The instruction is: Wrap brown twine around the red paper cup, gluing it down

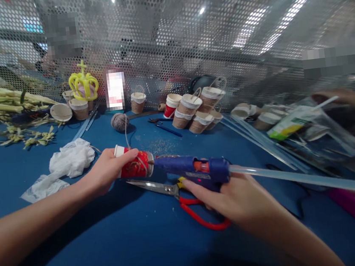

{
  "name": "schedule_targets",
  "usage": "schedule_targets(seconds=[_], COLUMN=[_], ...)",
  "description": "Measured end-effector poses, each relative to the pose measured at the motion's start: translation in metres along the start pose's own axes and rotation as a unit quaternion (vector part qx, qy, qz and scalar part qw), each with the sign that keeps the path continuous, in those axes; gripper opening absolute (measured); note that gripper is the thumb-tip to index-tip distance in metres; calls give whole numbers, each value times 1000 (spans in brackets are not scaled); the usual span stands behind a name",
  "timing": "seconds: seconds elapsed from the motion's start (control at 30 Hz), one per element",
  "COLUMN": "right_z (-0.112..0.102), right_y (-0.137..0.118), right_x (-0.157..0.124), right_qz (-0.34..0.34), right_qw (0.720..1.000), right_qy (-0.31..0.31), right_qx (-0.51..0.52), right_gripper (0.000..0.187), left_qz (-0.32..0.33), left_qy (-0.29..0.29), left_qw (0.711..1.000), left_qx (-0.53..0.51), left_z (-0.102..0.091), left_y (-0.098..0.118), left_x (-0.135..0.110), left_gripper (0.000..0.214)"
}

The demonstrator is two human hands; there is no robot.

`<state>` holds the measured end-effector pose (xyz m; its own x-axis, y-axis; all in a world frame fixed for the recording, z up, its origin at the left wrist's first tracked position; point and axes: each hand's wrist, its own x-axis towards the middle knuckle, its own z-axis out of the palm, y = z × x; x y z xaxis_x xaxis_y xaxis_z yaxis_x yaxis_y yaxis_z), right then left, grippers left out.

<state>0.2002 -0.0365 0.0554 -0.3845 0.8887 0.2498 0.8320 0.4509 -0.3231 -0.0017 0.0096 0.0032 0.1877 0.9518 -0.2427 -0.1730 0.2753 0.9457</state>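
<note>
My left hand (109, 168) is wrapped round a red paper cup (136, 162) that lies on its side, its white rim to the left. Grey string circles the cup's right end, and a strand runs up to a ball of grey yarn (119, 122). In my right hand (232, 195) is a blue hot glue gun (188, 168), with a long clear glue stick (281, 176) coming out of its back. The gun's nozzle points left, at or very near the stringed end of the cup. Below the gun lie red-handled scissors (158, 187), partly hidden by my right hand.
Crumpled white cloth (73, 158) lies left of the cup. Farther back stand several wrapped cups with handles (190, 104) and pliers (163, 124). Loose glue sticks (261, 140) lie to the right, plant stalks (3, 99) at left. A perforated metal screen (160, 36) borders the table's back.
</note>
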Motion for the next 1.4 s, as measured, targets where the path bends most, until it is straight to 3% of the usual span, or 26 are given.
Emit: schedule_targets(seconds=[0.17, 0.7, 0.97, 1.2, 1.4], right_z=[8, 0, 0, -6, -4], right_y=[6, 1, 1, 0, 2], right_x=[-5, -4, -3, -1, -1], right_qz=[16, 37, 72, 60, 99], right_qw=[1000, 998, 996, 997, 994], right_qy=[18, -50, -30, -30, -32], right_qx=[2, -8, -35, -32, -25], right_gripper=[22, 23, 23, 22, 26], left_qz=[-9, -6, 51, 69, 111], left_qy=[-6, 6, -6, -22, -46], left_qw=[1000, 1000, 995, 990, 982], left_qx=[-19, 0, 83, 125, 145], left_z=[-1, -1, -3, 1, -1], left_y=[-1, -3, -7, -6, -10], left_x=[1, 1, 0, -5, -7], left_gripper=[18, 21, 26, 26, 26])
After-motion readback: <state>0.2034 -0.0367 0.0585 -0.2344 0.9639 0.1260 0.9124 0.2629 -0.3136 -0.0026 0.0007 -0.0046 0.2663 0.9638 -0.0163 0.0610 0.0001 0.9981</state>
